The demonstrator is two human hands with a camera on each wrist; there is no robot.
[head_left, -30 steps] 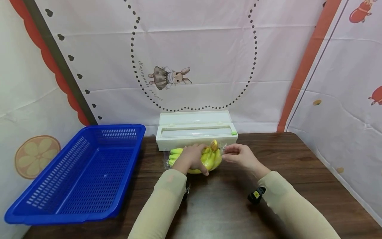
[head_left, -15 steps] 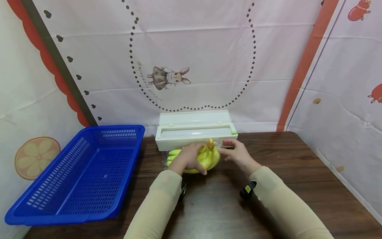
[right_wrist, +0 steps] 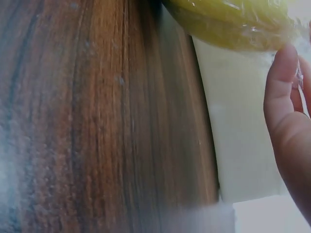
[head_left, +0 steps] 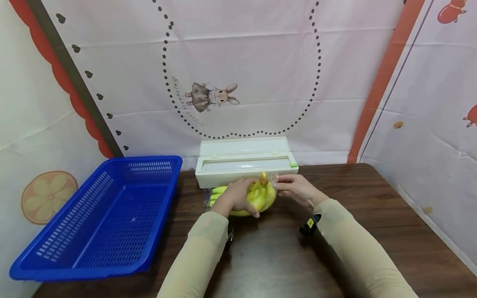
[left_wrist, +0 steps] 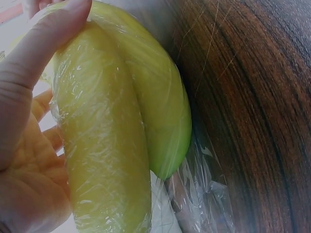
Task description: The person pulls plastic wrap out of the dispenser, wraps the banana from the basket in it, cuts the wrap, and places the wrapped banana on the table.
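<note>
A bunch of yellow bananas [head_left: 261, 199] with greenish tips, wrapped in clear cling film, lies on its side in front of the white box. My left hand [head_left: 237, 197] grips the bunch from above, thumb on the near side. In the left wrist view that thumb presses on the wrapped bananas [left_wrist: 107, 121], and loose film [left_wrist: 209, 204] trails past their tips. At the stem end, my right hand [head_left: 299, 190] pinches a gathered edge of cling film [head_left: 275, 179] between thumb and fingers. The right wrist view shows a strip of this film [right_wrist: 298, 75] between the fingertips.
Directly behind the bananas stands a long white cling film dispenser box [head_left: 246, 176], its lid [head_left: 244, 145] raised. A blue plastic basket [head_left: 112, 231] is on the left of the dark wooden table [head_left: 372, 215]. Printed cloth [head_left: 261, 82] hangs around the back and sides.
My right hand has moved left, closer to the banana stem, and its fingers now pinch the film there. The bunch has turned slightly, its stem shifting left. My left hand keeps its grip.
</note>
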